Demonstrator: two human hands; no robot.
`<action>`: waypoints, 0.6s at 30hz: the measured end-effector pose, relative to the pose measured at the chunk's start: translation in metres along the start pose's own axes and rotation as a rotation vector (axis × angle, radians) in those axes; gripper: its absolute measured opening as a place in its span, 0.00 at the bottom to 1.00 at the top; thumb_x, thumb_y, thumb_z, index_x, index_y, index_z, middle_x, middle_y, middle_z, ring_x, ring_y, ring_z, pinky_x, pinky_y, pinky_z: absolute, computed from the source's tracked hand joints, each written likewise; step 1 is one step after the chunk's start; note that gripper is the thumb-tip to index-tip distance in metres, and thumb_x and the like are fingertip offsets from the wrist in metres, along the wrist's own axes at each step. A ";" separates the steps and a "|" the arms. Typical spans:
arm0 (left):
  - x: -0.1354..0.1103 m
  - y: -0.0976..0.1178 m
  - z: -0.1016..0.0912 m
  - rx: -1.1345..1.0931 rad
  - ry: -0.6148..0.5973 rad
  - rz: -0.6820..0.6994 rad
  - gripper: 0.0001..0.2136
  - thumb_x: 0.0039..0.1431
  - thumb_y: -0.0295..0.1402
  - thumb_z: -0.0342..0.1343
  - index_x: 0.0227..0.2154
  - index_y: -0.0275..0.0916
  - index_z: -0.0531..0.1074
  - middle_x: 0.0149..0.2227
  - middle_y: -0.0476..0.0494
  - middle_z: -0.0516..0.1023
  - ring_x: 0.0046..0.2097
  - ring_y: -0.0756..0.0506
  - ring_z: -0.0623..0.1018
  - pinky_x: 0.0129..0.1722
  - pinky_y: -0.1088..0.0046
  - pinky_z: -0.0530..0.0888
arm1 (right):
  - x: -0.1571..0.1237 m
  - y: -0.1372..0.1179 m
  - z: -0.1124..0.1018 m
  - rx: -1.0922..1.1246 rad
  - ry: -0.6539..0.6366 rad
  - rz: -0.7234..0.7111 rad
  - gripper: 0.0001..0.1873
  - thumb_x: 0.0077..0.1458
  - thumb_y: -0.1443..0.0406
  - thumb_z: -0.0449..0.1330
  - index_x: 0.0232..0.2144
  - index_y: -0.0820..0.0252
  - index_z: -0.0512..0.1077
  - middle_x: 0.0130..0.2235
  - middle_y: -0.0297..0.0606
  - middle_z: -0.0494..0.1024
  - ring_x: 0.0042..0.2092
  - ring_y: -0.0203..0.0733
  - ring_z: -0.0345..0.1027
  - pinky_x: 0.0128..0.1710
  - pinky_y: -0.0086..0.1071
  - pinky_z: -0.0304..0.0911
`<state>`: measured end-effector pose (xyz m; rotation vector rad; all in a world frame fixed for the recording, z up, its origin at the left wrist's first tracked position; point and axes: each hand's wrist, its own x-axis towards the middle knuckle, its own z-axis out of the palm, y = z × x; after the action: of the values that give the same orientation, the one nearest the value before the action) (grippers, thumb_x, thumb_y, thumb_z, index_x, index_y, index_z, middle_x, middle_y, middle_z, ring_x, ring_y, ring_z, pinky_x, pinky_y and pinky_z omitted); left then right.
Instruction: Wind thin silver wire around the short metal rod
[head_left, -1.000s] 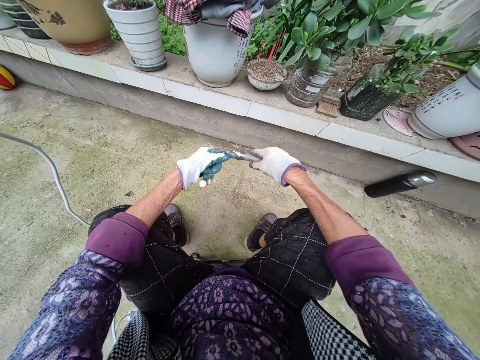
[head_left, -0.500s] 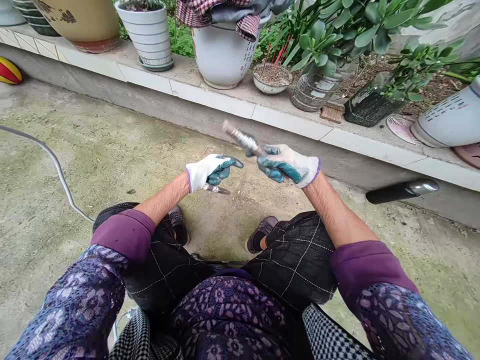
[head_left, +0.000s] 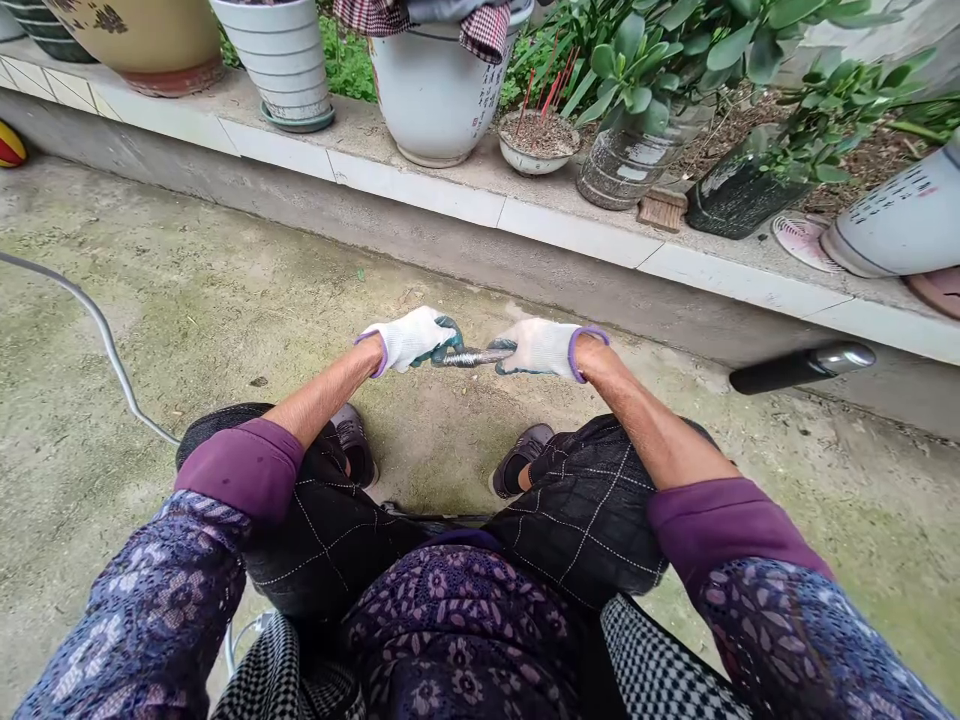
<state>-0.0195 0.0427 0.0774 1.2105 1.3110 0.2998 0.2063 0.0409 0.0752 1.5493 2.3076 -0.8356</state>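
Observation:
My left hand (head_left: 418, 338), in a white work glove with a green coated palm, is closed around the left end of a narrow rod-like tool wrapped in silvery wire (head_left: 469, 358). My right hand (head_left: 538, 347), gloved the same way, has its fingers closed on the tool's dull right end. The tool lies nearly level between both hands, above the concrete floor. Its ends are hidden in the gloves, so its exact kind does not show. Whether a second piece sits in either palm cannot be seen.
A low tiled ledge (head_left: 420, 195) runs across the front, bearing flowerpots, a bowl with red incense sticks (head_left: 538, 142) and a brush (head_left: 662, 209). A black cylinder with a silvery end (head_left: 801, 368) is near the wall at right. A grey hose (head_left: 112, 340) curves at left.
My right hand has come down and turned, bringing the raised wire-wrapped tool level. My left hand's extended finger has curled in, and that hand now grips the tool's left end.

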 end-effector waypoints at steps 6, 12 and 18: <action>0.006 -0.006 0.004 -0.057 -0.121 0.140 0.10 0.61 0.33 0.59 0.43 0.35 0.78 0.27 0.45 0.79 0.18 0.53 0.71 0.16 0.79 0.64 | 0.005 0.002 -0.004 -0.044 0.255 0.048 0.15 0.55 0.60 0.61 0.44 0.56 0.79 0.31 0.34 0.77 0.30 0.38 0.66 0.28 0.30 0.55; -0.001 -0.004 -0.004 -0.104 -0.136 0.233 0.11 0.64 0.32 0.55 0.45 0.33 0.77 0.29 0.44 0.80 0.24 0.50 0.77 0.20 0.79 0.71 | -0.004 -0.001 -0.014 0.531 0.352 0.111 0.14 0.55 0.62 0.64 0.43 0.61 0.77 0.22 0.28 0.66 0.21 0.31 0.57 0.20 0.26 0.54; 0.003 -0.008 -0.006 -0.079 -0.210 0.295 0.07 0.62 0.29 0.58 0.39 0.32 0.78 0.20 0.51 0.71 0.23 0.52 0.73 0.27 0.79 0.74 | -0.006 0.002 -0.013 1.000 0.339 0.023 0.21 0.49 0.61 0.71 0.45 0.62 0.75 0.21 0.25 0.65 0.18 0.28 0.54 0.12 0.22 0.50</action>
<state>-0.0267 0.0445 0.0708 1.3304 0.9315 0.4201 0.2117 0.0445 0.0878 2.1907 2.1483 -2.0632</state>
